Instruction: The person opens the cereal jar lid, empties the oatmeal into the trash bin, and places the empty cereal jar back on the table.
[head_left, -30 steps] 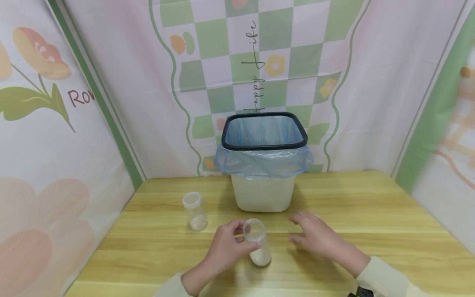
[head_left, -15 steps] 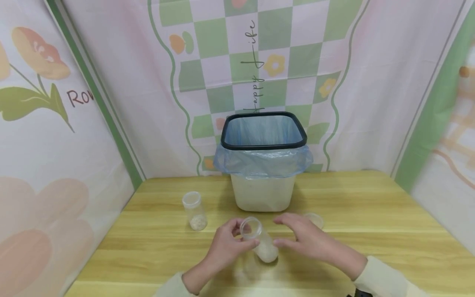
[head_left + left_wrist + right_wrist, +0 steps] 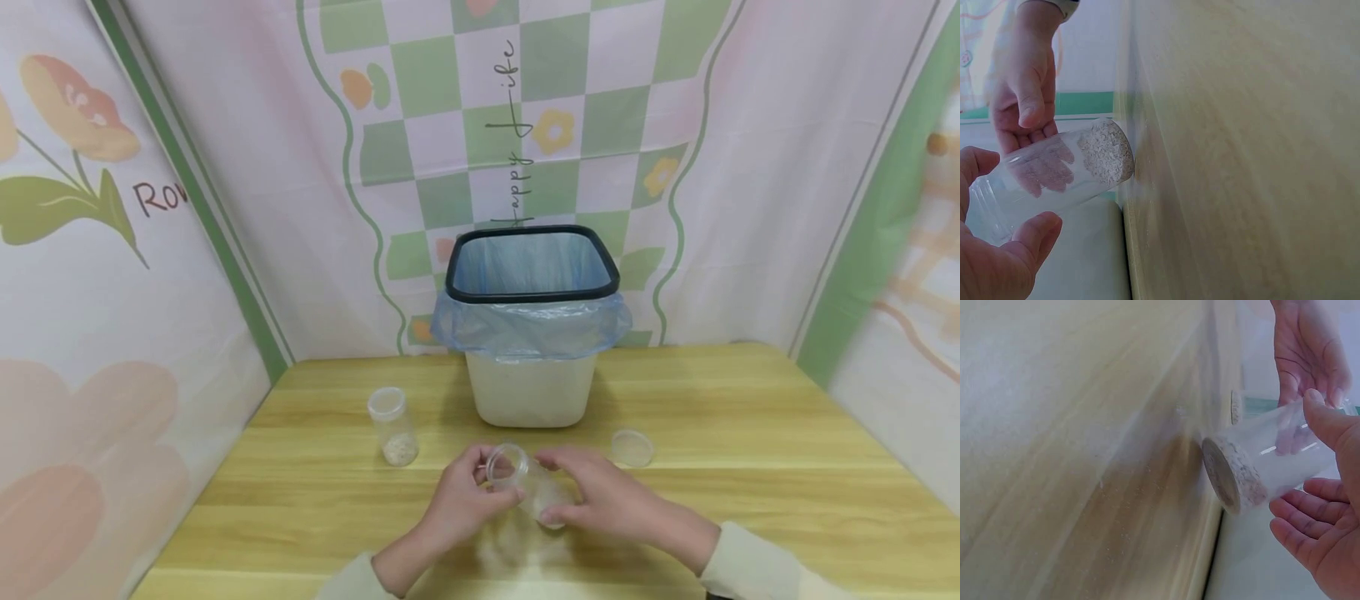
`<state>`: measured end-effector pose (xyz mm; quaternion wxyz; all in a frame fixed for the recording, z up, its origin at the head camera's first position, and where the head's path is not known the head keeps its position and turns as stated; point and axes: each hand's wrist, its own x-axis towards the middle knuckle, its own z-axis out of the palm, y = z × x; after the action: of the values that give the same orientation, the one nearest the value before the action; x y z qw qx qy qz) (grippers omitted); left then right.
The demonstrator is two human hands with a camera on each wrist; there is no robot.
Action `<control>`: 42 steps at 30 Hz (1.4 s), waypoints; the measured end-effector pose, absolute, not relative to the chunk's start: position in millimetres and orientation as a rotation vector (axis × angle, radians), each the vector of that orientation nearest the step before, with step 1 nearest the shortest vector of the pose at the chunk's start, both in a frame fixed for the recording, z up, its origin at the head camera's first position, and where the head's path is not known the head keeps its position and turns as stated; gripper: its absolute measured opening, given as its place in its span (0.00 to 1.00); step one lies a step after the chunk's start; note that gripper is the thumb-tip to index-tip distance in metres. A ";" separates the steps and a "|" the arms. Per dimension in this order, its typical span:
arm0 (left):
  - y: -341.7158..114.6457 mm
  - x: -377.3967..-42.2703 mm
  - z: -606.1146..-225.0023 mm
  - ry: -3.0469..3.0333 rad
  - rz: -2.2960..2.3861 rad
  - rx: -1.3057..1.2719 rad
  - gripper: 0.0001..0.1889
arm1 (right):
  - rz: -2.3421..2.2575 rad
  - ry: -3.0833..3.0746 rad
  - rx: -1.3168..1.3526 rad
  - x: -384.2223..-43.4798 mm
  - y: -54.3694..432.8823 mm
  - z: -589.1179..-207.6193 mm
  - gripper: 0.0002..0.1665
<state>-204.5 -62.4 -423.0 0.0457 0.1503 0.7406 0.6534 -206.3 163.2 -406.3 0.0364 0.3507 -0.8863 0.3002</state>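
Table [image 3: 750,467] is carrying everything; wood-grain top, patterned backdrop behind it.

Bin [image 3: 531,333] is sitting at the back centre, blue bag folded over a black rim, mouth open.

Second jar [image 3: 392,427] is standing upright, well to the left of the hands, a little grainy stuff at its bottom.

Lid [image 3: 632,447] is lying flat on the table, right of the hands, apart from them.

Jar [image 3: 527,492] is the piece in hand: clear plastic, open mouth, tilting off upright in front of the bin, held just above the table. White grainy fill is sitting in its base end [image 3: 1105,153].

Left hand [image 3: 461,504] is gripping the jar near the mouth, thumb and fingers curling around the rim end.

Right hand [image 3: 611,500] is cupping the base end, fingers curling round the wall; thumb [image 3: 1329,425] is lying along the top.

Handling call: looking light, thin-walled, probably flexing if squeezed, smooth so likely slippery. Contents are loose and nothing is capping the mouth, so tilt is mattering. Best hold is looking like mid-wall or the stiffer rim, with the base supported.
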 end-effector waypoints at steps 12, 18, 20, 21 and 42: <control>-60.5 -200.8 -422.0 2.199 2.005 0.443 0.21 | 0.974 -2.717 1.011 -207.4 157.2 -416.8 0.43; -59.8 -199.3 -421.4 2.198 1.993 0.447 0.22 | 0.956 -2.710 1.011 -206.9 155.6 -418.2 0.42; -59.6 -199.7 -421.9 2.199 1.992 0.444 0.22 | 0.956 -2.708 1.011 -206.9 155.4 -418.7 0.41; -59.5 -199.9 -421.9 2.202 1.990 0.443 0.22 | 0.958 -2.705 1.011 -206.9 155.4 -419.1 0.41; -80.8 -211.3 -390.1 2.529 1.928 0.741 0.29 | 1.086 -2.688 0.944 -205.4 165.7 -422.4 0.37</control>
<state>-211.3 -80.8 -390.1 -0.0616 0.2267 0.7730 0.5893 -205.4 165.7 -422.4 0.0462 0.3094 -0.8807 0.3558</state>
